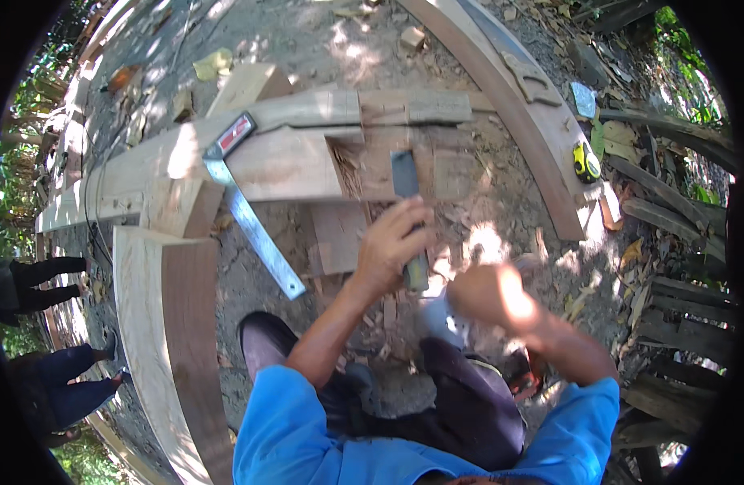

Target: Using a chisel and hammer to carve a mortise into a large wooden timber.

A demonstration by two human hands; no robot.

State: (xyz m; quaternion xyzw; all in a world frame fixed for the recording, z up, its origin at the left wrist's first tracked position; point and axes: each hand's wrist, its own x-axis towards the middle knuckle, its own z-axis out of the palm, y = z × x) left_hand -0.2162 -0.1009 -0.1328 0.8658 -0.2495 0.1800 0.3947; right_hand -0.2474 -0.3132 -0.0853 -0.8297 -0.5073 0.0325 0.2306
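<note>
My left hand [392,246] is closed around the handle of a chisel [404,170], whose flat dark blade lies over the notched timber [283,170] beside a roughly chopped recess [348,170]. My right hand [489,295] is a closed fist to the lower right of the chisel handle, with a pale, blurred object at it that I cannot make out. A metal try square [255,234] with a silver-and-red stock rests across the timber at left and hangs down over its near side.
A thick beam [170,339] runs along my left; a long curved plank [534,153] lies at right, bearing a yellow tape measure [585,162]. Rough boards [687,323] are piled at the right edge. Two people's legs [57,372] show at far left. Chips [542,250] litter the ground.
</note>
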